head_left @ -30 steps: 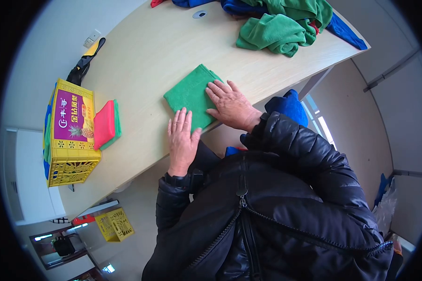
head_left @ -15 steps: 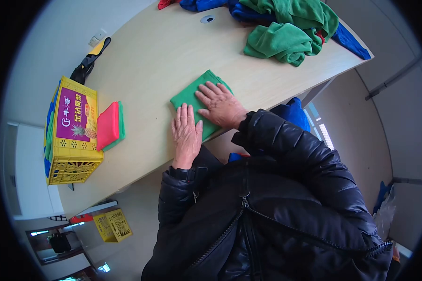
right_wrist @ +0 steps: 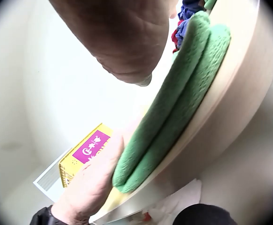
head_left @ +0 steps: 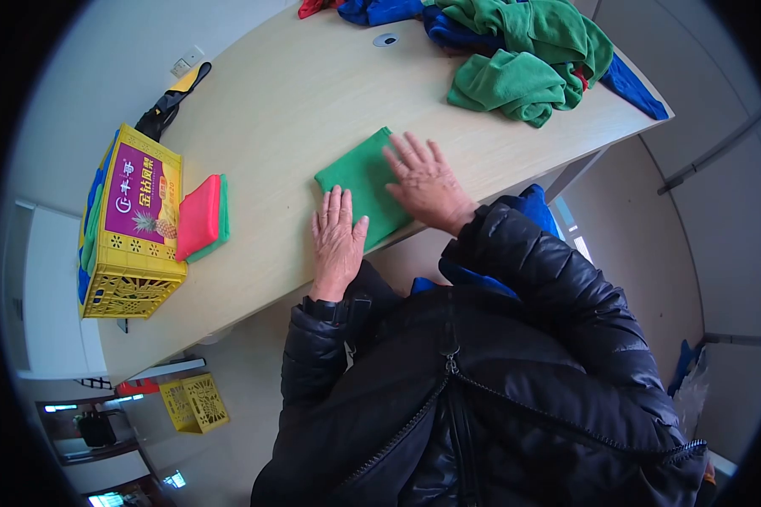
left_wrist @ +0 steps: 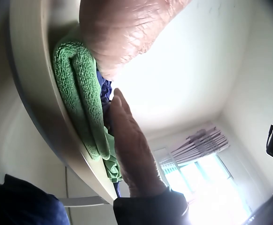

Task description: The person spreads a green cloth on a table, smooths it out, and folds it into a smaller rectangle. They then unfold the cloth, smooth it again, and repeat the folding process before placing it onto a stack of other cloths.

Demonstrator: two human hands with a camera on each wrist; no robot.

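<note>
Close to the person, the left hand point(head_left: 336, 245) lay flat on the table point(head_left: 271, 110). Its fingers point(head_left: 334, 209) were straight and close together, with the tips just on the near corner of the towel point(head_left: 362, 179). The right hand point(head_left: 429, 184) lay flat on the towel's right side, its fingers spread apart. Neither hand gripped anything.

The green towel was folded in a neat block and sat right by the table's near edge, under the two hands. I thought that was the risky bit: a push toward the person could slide it over the edge and onto the floor. A sideways rub could also drag the top layer off the bottom one and spoil the fold.

Further off to the left lay a small red and green stack point(head_left: 201, 218) beside a yellow crate point(head_left: 131, 224). At the far end sat a loose pile point(head_left: 524, 59) of cloths.
</note>
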